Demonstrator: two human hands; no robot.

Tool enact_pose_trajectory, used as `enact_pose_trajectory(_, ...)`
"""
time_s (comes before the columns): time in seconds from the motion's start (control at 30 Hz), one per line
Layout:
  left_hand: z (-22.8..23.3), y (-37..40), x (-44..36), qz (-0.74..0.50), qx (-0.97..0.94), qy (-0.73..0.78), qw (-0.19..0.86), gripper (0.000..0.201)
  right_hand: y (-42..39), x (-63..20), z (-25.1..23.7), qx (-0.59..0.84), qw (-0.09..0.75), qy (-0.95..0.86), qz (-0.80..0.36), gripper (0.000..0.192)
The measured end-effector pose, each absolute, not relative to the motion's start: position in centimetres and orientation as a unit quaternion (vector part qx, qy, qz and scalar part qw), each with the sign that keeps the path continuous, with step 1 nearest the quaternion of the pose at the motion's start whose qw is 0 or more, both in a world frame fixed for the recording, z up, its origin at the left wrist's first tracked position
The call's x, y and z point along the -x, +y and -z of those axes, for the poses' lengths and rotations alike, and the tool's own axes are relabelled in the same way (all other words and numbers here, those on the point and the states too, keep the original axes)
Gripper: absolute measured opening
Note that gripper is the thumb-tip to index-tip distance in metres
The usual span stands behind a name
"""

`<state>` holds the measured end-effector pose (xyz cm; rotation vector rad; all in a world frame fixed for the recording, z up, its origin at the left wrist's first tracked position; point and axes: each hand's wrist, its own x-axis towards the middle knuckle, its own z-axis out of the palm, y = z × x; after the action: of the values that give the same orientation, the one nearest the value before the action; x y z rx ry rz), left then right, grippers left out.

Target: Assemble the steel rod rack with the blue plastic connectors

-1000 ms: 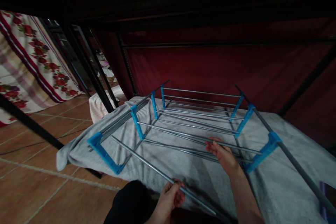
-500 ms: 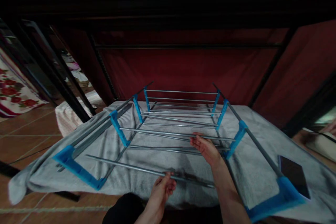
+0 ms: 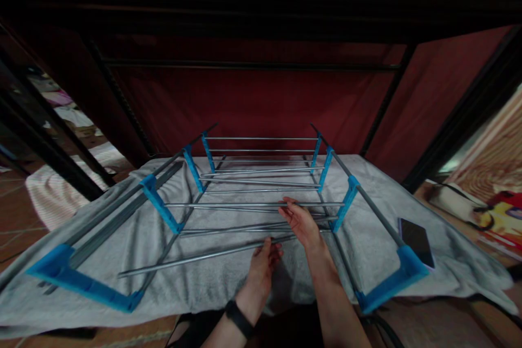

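A rack frame of grey tubes with blue plastic brackets lies on a grey blanket (image 3: pixel 196 291). My left hand (image 3: pixel 262 266), low at the front, pinches a loose metal rod (image 3: pixel 191 259) that slants across the near part of the frame. Above and to the right, my right hand (image 3: pixel 300 223) has its thumb and fingers around a metal crossbar (image 3: pixel 236 205). This bar spans from the left middle bracket (image 3: pixel 161 205) to the right middle bracket (image 3: pixel 346 204). The front left bracket (image 3: pixel 87 283) and front right bracket (image 3: pixel 391 285) stand at the near corners.
Several spare tubes (image 3: pixel 118 227) lie along the left rail. A phone (image 3: pixel 416 240) rests on the blanket at right. Dark red fabric (image 3: pixel 253 98) closes off the back between dark posts. A pale striped cloth (image 3: pixel 73 185) hangs at left; a yellow and red packet (image 3: pixel 503 215) sits far right.
The view has swung right. My left hand has moved the loose rod farther in, closer to my right hand, and its tilt has reversed. My right hand stays at the crossbar.
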<state>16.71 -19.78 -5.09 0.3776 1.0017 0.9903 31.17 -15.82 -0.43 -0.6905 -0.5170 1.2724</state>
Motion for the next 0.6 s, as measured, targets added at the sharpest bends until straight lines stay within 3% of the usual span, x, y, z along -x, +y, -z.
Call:
enact_pose_trajectory(0.2,5.0,-19.0,-20.2,-0.428,-0.185,0.484,0.741,0.017,-16.3,-30.9,0.4,0.309,0.737,-0.234,-0.554,0.021)
enact_pose_trajectory(0.37,5.8,-20.1,-18.2,-0.343,-0.323,0.463,0.751,0.01,-16.7,-30.8,0.3,0.306,0.735,-0.235,-0.557,0.017)
enact_pose_trajectory(0.47,6.4,-21.1,-13.6,-0.346,-0.454,0.479,0.667,0.011,-16.9,-30.7,0.5,0.319,0.721,-0.235,-0.568,0.019)
enact_pose_trajectory(0.6,6.9,-22.0,-5.4,-0.373,-0.658,0.469,0.456,0.02,-17.2,-30.8,0.9,0.337,0.706,-0.23,-0.579,0.02)
